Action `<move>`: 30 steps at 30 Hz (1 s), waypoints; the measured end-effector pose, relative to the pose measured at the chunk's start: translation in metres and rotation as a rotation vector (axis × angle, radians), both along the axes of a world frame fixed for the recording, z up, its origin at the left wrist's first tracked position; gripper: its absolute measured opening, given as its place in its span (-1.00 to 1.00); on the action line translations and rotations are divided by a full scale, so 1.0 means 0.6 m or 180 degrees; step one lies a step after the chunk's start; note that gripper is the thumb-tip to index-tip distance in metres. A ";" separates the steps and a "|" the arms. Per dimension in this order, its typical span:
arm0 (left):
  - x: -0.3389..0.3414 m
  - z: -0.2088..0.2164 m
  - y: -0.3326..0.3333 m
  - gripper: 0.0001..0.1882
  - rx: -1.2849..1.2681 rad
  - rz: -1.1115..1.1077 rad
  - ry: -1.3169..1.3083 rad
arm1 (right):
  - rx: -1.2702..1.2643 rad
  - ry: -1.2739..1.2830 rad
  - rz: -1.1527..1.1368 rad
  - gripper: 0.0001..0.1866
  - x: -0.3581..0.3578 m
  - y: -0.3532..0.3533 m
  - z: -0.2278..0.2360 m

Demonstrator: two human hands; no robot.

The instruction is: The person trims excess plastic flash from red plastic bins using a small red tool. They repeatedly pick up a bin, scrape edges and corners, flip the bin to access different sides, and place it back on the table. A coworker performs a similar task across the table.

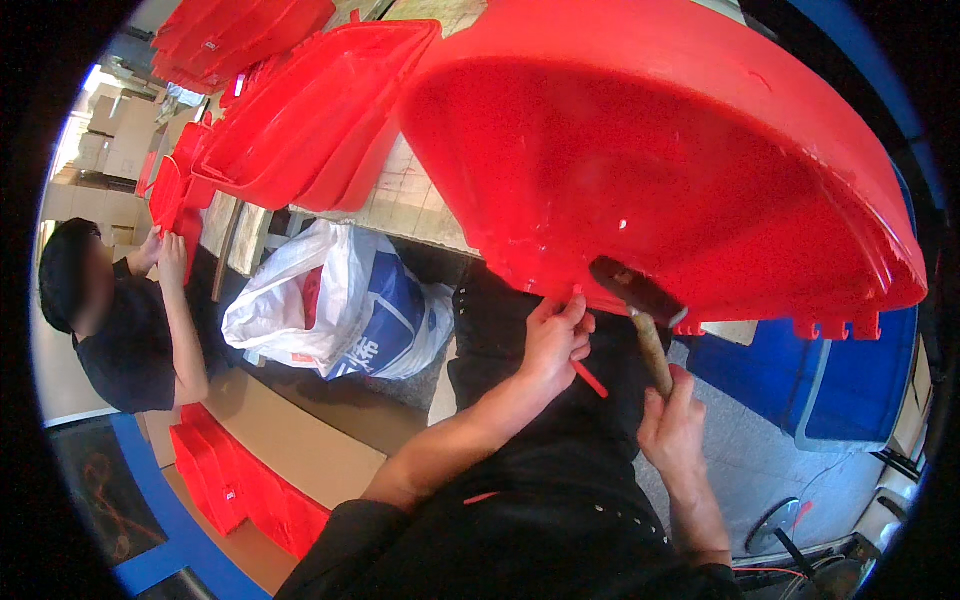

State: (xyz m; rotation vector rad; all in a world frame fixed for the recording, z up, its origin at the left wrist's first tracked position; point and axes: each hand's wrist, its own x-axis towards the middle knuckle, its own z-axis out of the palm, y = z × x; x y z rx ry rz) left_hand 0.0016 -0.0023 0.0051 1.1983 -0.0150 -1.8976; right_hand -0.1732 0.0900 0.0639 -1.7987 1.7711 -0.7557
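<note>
A large red plastic shell point(640, 130) with small hooks along its lower rim fills the upper right. My right hand point(675, 425) is wrapped round the wooden handle of a hammer point(652, 350). The dark hammer head point(638, 290) is beside the shell's near rim; whether they touch, I cannot tell. Close to the same rim, left of the hammer, my left hand point(553, 345) is closed in a pinch at the rim. A thin red plastic strip point(590, 380) sticks out below its fingers. What lies between the fingertips is partly hidden.
Stacked red plastic trays point(310, 110) lie on a wooden bench point(430, 205). Below stands a white and blue woven sack point(385, 320). At left, a person in black point(130, 340) handles red parts. More red parts point(235, 480) lie lower left; a blue bin point(790, 390) is at right.
</note>
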 end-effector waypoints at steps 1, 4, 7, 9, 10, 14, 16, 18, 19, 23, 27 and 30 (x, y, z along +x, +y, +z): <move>0.000 0.000 0.000 -0.94 -0.0074 0.0004 0.0022 | 0.0546 0.0293 0.0018 -0.64 0.002 -0.002 -0.002; -0.003 0.001 -0.001 -0.94 -0.0136 0.0050 0.0033 | 0.0617 0.0817 0.0316 -0.62 0.002 -0.009 -0.012; -0.005 0.000 -0.001 -0.94 -0.0063 0.0037 -0.0024 | 0.0609 0.0337 0.0182 -0.62 -0.015 -0.004 -0.012; -0.004 -0.003 -0.001 -0.92 0.0015 -0.0001 -0.0042 | 0.0581 0.0025 0.0184 -0.67 -0.035 0.013 0.003; -0.002 -0.005 -0.001 -0.89 -0.0005 -0.0059 -0.0049 | 0.0531 -0.0084 0.0230 -0.69 -0.048 0.022 0.011; 0.023 -0.016 -0.012 -0.69 0.0316 -0.0608 -0.0094 | -0.0430 -0.1144 0.0002 -0.77 -0.098 0.050 0.039; 0.043 -0.019 -0.019 -0.65 0.0505 -0.0814 -0.0102 | -0.0810 -0.3356 -0.0334 -0.83 -0.114 0.035 0.035; 0.063 -0.017 -0.021 -0.60 0.0109 -0.1132 -0.0160 | -0.1012 -0.3098 -0.1659 -0.81 -0.115 -0.020 0.003; 0.072 -0.014 -0.021 -0.59 -0.0069 -0.1179 -0.0387 | -0.0978 -0.2675 -0.1606 -0.78 -0.128 -0.048 -0.004; 0.093 0.011 -0.014 -0.59 -0.0766 -0.1175 -0.0763 | -0.0698 -0.0371 -0.1859 -0.65 -0.162 -0.190 -0.047; 0.105 0.047 0.013 -0.67 -0.0890 -0.1432 -0.1072 | -0.0339 0.0242 -0.1671 -0.62 -0.190 -0.286 -0.072; 0.119 0.058 0.040 -0.71 -0.0230 -0.1634 -0.0723 | 0.0019 0.0923 -0.1556 -0.64 -0.206 -0.314 -0.066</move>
